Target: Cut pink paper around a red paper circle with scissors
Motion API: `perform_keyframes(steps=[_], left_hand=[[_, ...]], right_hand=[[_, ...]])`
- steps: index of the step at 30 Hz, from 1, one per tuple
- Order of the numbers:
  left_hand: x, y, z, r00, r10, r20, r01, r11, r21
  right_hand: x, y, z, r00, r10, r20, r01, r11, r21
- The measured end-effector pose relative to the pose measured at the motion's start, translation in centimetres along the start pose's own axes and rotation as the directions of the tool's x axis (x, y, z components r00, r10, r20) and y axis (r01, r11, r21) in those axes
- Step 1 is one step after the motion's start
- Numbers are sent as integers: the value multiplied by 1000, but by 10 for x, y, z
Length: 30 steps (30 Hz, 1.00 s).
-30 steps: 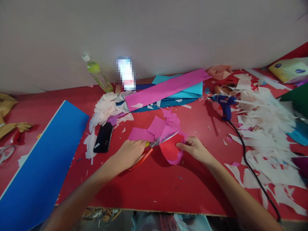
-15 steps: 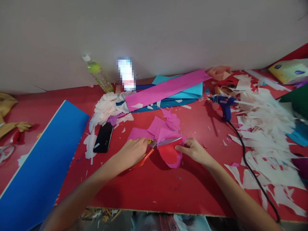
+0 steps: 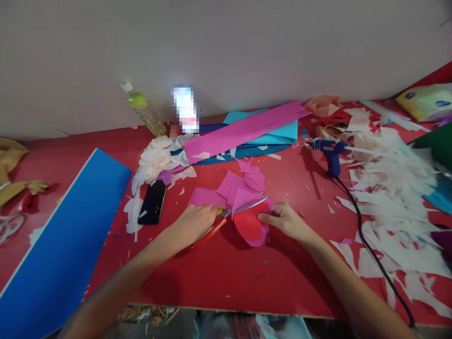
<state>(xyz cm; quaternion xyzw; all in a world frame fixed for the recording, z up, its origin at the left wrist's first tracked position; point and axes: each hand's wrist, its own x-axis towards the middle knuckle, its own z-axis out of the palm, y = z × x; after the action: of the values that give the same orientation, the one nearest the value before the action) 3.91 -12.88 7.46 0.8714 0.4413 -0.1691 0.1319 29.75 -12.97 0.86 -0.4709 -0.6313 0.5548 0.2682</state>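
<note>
My left hand [image 3: 200,223] is closed round the handles of a pair of scissors [image 3: 216,229] with orange-red grips. Their blades reach right, across pink paper [image 3: 259,239] along the edge of a red rounded paper piece [image 3: 249,223] lying on top of it. My right hand [image 3: 284,219] pinches both layers at their right edge, thumb on the red piece. Just behind lie cut pink paper squares [image 3: 230,184] and a pink petal-shaped piece [image 3: 254,179].
A blue hot glue gun [image 3: 329,153] with a black cord lies right, beside heaped white paper scraps [image 3: 391,179]. A black phone [image 3: 153,201], a white paper flower [image 3: 155,157] and a blue board [image 3: 67,240] are left. A bottle [image 3: 146,110] leans against the wall behind.
The scissor blades look slightly more closed on the pink paper. Both hands keep nearly the same place, and the whole view has shifted very slightly.
</note>
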Motion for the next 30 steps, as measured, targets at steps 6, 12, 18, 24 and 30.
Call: perform_keyframes(steps=[6, 12, 18, 24, 30], left_hand=[[-2, 0, -4, 1000, -3, -8, 3, 1000, -12], [-2, 2, -7, 1000, 10, -2, -10, 1000, -24], [-1, -3, -7, 1000, -14, 8, 14, 1000, -12], [-1, -17, 4, 964, -244, -109, 243, 970, -21], [10, -31, 28, 857, -490, -159, 498, 867, 8]], right_hand=[[1, 4, -1, 1000, 3, 26, -3, 1000, -12], [1, 7, 0, 999, 11, 40, -13, 999, 32], [2, 4, -2, 999, 3, 42, -5, 999, 35], [2, 8, -1, 999, 26, 45, -26, 1000, -11], [4, 10, 2, 997, 47, 68, -46, 999, -13]])
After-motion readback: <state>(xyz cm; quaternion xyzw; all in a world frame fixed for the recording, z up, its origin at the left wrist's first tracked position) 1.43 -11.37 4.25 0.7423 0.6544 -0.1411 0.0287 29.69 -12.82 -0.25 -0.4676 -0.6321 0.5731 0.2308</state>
